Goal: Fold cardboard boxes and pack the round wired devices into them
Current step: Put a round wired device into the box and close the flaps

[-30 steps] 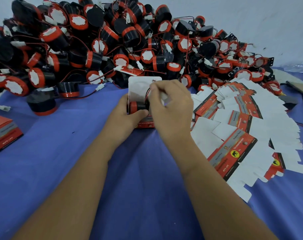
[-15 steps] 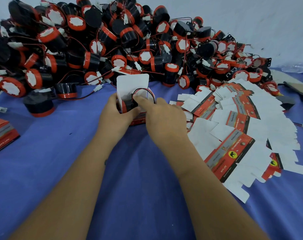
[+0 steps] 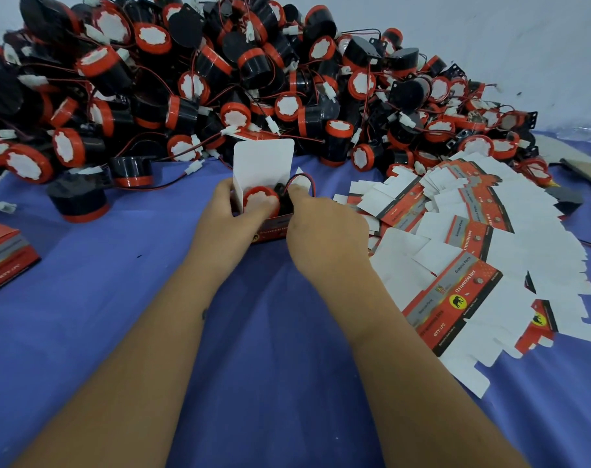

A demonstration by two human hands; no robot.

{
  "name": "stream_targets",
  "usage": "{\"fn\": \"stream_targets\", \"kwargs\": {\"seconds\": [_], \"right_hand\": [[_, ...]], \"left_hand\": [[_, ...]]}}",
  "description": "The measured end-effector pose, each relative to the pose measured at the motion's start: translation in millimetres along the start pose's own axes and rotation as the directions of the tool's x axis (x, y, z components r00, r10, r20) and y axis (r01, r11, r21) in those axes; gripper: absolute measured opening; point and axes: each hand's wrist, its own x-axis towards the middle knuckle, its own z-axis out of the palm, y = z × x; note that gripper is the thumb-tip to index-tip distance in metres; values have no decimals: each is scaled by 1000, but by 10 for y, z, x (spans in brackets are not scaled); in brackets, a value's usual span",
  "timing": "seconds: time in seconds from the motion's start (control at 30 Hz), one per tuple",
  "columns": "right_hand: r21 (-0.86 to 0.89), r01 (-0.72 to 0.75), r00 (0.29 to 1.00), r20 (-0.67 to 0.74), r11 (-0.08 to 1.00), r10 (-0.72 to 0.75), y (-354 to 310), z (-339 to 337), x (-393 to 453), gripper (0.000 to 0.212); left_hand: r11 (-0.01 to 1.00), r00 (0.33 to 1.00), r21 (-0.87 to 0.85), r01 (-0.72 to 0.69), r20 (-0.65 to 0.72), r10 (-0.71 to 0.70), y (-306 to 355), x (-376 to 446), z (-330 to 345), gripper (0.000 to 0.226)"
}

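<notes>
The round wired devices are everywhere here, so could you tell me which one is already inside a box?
The device in the open box between the left hand and right hand; the others lie loose in the pile.

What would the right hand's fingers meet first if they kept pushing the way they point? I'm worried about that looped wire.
Probably the red wire loop itself, which the right hand already touches, then the round device in the open box held by the left hand. Depth is unclear.
</notes>
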Motion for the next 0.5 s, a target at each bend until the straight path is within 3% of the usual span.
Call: {"fn": "stream_targets", "kwargs": {"seconds": [0.1, 0.23, 0.33, 0.4, 0.5], "right_hand": [[64, -26, 999, 27, 998, 24, 9, -28, 12, 50], [19, -15, 999, 28, 1000, 15, -26, -75, 5, 44], [35, -23, 998, 65, 999, 20, -115, -120, -6, 32], [88, -45, 992, 120, 995, 35, -191, -145, -6, 10], [114, -68, 988, 144, 991, 52, -248, -153, 17, 32]], "left_hand": [[998, 1000, -57, 24, -10, -25, 28, -6, 10, 12], [999, 1000, -39, 5, -13, -6, 41, -8, 20, 17], [999, 1000, -33, 1, -20, -2, 27, -4, 19, 22], [1000, 999, -29, 4, -31, -4, 18, 3, 20, 22], [1000, 999, -3, 7, -51, -7, 14, 18, 33, 28]]}}
